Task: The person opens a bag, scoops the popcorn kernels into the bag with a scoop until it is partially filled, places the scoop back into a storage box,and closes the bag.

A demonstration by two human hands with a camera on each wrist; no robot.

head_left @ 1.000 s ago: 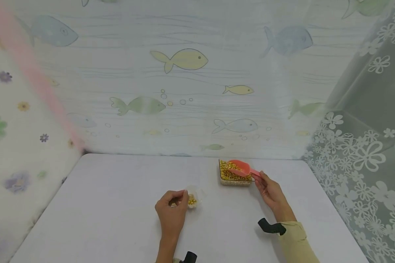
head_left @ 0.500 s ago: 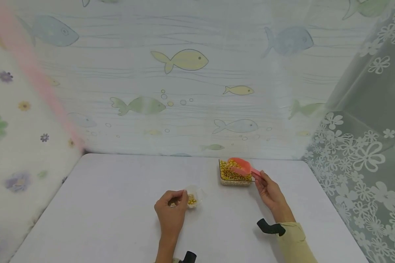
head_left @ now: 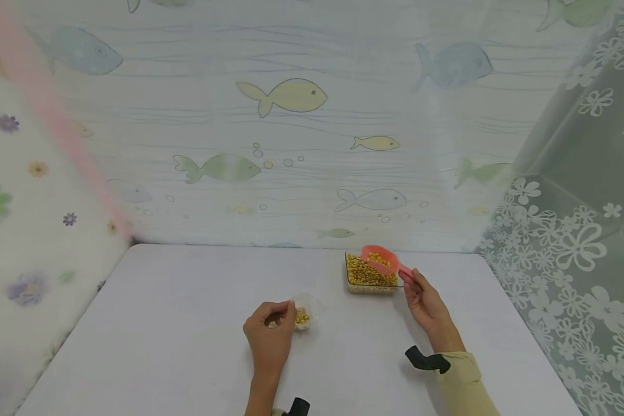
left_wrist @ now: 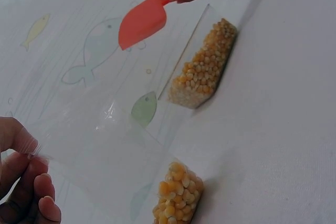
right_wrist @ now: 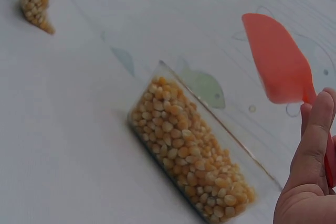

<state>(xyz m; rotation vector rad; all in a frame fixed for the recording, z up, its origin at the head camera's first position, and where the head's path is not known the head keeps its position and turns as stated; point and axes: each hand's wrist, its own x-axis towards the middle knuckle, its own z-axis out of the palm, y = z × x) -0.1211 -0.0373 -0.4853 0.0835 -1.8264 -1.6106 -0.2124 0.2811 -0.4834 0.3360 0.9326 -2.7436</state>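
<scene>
My right hand (head_left: 429, 306) grips the handle of a coral-red scoop (head_left: 379, 261), which carries corn kernels above a clear rectangular container (head_left: 371, 290). Corn kernels (right_wrist: 184, 153) fill much of that container. In the right wrist view the scoop stands above the container's rim, apart from it. My left hand (head_left: 271, 332) pinches the top edge of a clear plastic bag (left_wrist: 100, 150) between thumb and fingers. Kernels (left_wrist: 178, 195) gather at the bottom of the bag, which sits on the white table; its upper part is stretched up toward the left fingers.
The white table (head_left: 177, 323) runs back to a sheet printed with fish (head_left: 297, 95). A flower-printed sheet (head_left: 21, 242) borders the left side and a lace-patterned one (head_left: 572, 260) the right. Black wrist-camera mounts (head_left: 427, 359) stick out near both wrists.
The scoop has risen out of the kernels in the container and turned more level, with kernels now showing in it. The left hand and bag have stayed almost in place.
</scene>
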